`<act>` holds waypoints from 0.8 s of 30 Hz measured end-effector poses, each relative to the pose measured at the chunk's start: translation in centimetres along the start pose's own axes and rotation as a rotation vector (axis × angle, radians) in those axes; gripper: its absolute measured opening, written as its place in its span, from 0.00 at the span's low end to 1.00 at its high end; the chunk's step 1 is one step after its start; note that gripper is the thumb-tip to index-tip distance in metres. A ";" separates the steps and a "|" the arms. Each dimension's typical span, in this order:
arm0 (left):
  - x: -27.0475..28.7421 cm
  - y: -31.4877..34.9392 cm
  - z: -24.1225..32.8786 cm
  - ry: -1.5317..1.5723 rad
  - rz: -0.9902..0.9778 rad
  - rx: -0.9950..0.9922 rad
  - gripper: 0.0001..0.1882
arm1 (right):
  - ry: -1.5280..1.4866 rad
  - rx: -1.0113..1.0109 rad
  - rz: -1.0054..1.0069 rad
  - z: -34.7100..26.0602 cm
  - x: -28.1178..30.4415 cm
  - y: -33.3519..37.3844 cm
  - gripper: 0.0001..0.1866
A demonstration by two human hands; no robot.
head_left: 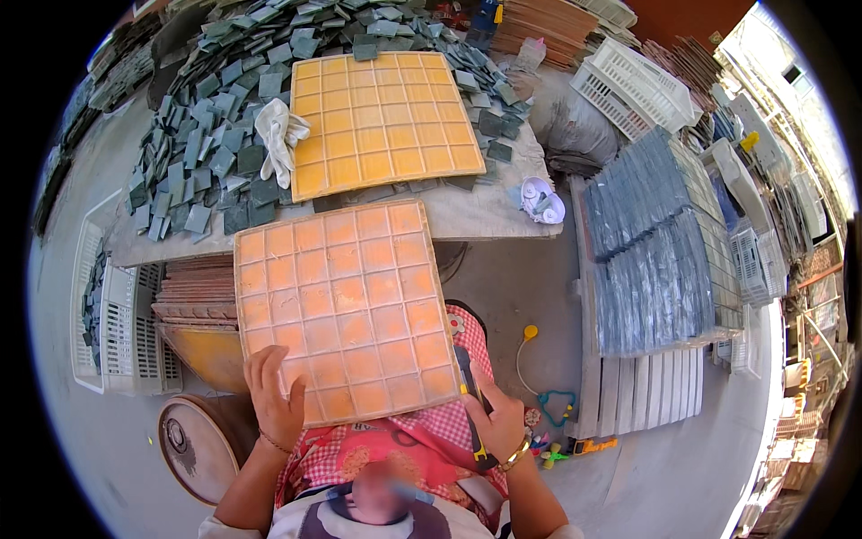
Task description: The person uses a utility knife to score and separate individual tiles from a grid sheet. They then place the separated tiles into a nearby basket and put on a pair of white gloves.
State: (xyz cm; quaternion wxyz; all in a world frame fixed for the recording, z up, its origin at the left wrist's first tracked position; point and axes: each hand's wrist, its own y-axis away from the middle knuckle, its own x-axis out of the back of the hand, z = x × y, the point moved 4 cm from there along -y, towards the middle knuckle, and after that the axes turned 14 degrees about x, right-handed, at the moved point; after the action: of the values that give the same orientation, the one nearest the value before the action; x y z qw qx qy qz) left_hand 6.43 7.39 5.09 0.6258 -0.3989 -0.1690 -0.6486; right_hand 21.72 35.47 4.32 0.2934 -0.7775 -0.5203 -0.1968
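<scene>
One stiff-looking, probably light, square orange gridded tray [350, 296] lies over the red-checked lap [404, 445], best held by opposite rims, with the loosely spread left hand [274, 395] at its near-left corner and the right hand [498, 420] gripping a slim black-and-yellow tool [478, 440].

a smooth grey floor [664, 485] spreads under and around a broad table [507, 222] with a pale, dusty top. a dark red wall [691, 20] shows at the upper right, behind a white plastic crate [633, 85] lying tilted. another white crate [139, 337] stands on the floor left of the table, and a round brown drum-like thing [199, 454] sits nearer. strong daylight fills the right side, washing the upper right corner almost white.
</scene>
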 end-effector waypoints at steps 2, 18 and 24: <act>-3.7 -0.4 4.4 0.091 -0.318 -0.192 0.24 | 0.028 -0.016 0.056 0.3 1.4 0.2 0.27; -11.0 0.3 9.6 0.041 -0.467 -0.673 0.05 | -0.014 -0.234 0.503 8.6 7.9 4.5 0.26; -11.4 0.0 10.7 -0.115 -0.548 -0.584 0.07 | 0.040 -0.243 0.597 11.1 10.1 5.1 0.26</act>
State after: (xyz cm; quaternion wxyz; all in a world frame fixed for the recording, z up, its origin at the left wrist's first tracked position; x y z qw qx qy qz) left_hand 8.55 22.79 3.42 0.2794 -0.5357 -0.1124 -0.7889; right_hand 30.35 48.37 0.90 0.2533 -0.9211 -0.2360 -0.1779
